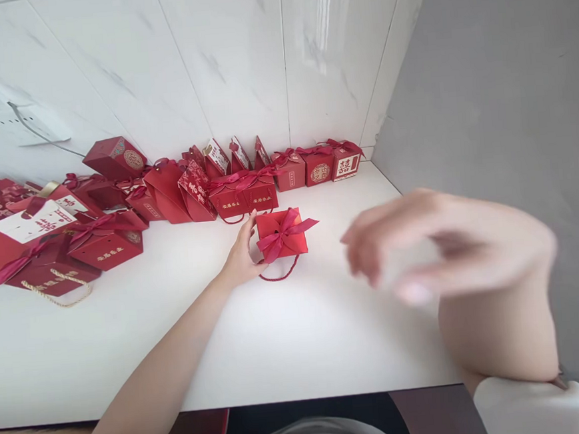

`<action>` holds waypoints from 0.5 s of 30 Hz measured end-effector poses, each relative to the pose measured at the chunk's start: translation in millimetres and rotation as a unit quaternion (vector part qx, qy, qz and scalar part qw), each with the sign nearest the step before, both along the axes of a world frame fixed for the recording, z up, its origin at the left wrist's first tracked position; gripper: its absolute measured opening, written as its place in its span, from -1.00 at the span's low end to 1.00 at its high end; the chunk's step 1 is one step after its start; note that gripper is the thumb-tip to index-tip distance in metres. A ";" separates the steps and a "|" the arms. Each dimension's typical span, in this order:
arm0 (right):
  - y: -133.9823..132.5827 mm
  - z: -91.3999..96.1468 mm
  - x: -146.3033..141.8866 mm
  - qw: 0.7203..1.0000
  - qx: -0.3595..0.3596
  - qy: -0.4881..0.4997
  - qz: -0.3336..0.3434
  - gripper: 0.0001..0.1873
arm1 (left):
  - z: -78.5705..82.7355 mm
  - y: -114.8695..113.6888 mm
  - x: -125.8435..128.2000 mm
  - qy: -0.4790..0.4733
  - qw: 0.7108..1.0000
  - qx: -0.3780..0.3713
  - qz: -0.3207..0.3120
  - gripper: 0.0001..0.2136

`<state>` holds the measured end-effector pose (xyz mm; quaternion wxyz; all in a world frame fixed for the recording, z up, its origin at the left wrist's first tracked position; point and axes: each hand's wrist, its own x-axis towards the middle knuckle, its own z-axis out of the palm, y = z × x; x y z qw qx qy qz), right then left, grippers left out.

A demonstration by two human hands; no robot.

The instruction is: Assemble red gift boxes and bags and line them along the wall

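The left hand [240, 257] is positioned near the centre of the white desk [304, 339]. Its grip holds the small red box [266, 227] at the left side, with the fingers at the far corner and the thumb at the near corner. The small red box rests on the desk, in front of the rear row of packages and apart from the wall. A ribbon bow [285, 231] is tied across its top face. A red cord handle [279, 280] extends from its near side and curves over the desk surface.

The right hand [440, 215] is raised above the desk, to the right of the small red box and apart from it. Its grip is moderately wide: the fingers are curled, a gap separates them from the thumb, and it holds nothing. Motion blur obscures the fingertips.

Directly behind the small red box is a wide red carton [225, 200] with gold lettering. To the right of this carton, three cube-shaped boxes [320, 168] are aligned along the tiled wall [237, 67]. Further red packages are grouped at the left; the nearest lettered box [54, 279] carries a cream rope handle [50, 298]. A grey panel [484, 81] borders the desk on the right.
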<state>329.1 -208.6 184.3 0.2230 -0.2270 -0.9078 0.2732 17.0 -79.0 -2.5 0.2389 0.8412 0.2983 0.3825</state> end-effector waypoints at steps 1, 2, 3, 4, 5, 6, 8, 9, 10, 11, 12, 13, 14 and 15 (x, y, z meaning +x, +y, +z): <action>12.8 -5.1 -5.2 0.999 -0.004 -0.011 -0.040 -0.72 | 1.4 -1.7 0.3 -0.006 1.000 -0.010 -0.005 0.01; 26.8 -12.1 -10.2 0.995 -0.007 -0.022 -0.094 -0.71 | 2.3 -3.5 0.5 -0.013 1.000 -0.018 -0.010 0.00; 40.7 -20.2 -14.4 0.987 -0.008 -0.029 -0.158 -0.71 | 2.8 -5.1 0.5 -0.020 0.999 -0.026 -0.014 -0.01; 53.5 -28.6 -17.6 0.978 -0.011 -0.030 -0.206 -0.69 | 2.9 -6.6 0.1 -0.025 0.999 -0.032 -0.016 -0.02; 64.2 -36.2 -19.6 0.974 -0.031 -0.040 -0.220 -0.68 | 2.7 -7.7 -0.4 -0.028 0.999 -0.036 -0.015 -0.04; 72.0 -42.4 -20.5 0.974 -0.067 -0.052 -0.210 -0.66 | 2.5 -8.6 -1.0 -0.028 0.999 -0.037 -0.012 -0.05; 79.1 -49.3 -19.7 0.971 -0.145 -0.069 -0.175 -0.60 | 2.4 -9.4 -2.0 -0.024 0.999 -0.037 -0.004 -0.06; 79.2 -50.3 -18.6 0.968 -0.176 -0.074 -0.162 -0.58 | 2.7 -9.6 -2.0 -0.022 0.999 -0.037 -0.002 -0.06; 77.9 -50.2 -17.4 0.965 -0.194 -0.078 -0.159 -0.55 | 3.4 -9.8 -1.8 -0.022 0.999 -0.035 -0.002 -0.06; 76.0 -49.5 -16.3 0.962 -0.200 -0.084 -0.164 -0.54 | 4.3 -10.0 -1.2 -0.023 0.999 -0.031 -0.005 -0.06; 74.3 -48.7 -15.4 0.960 -0.197 -0.092 -0.174 -0.54 | 5.4 -10.3 -0.5 -0.025 0.999 -0.027 -0.010 -0.06; 73.2 -48.3 -14.7 0.959 -0.190 -0.101 -0.184 -0.55 | 6.6 -10.7 0.4 -0.028 0.999 -0.023 -0.015 -0.06; 72.9 -48.3 -14.2 0.958 -0.183 -0.109 -0.191 -0.56 | 7.7 -11.2 1.1 -0.029 0.999 -0.020 -0.020 -0.07; 73.5 -48.8 -13.8 0.957 -0.182 -0.118 -0.192 -0.58 | 8.4 -11.6 1.6 -0.030 0.999 -0.020 -0.023 -0.07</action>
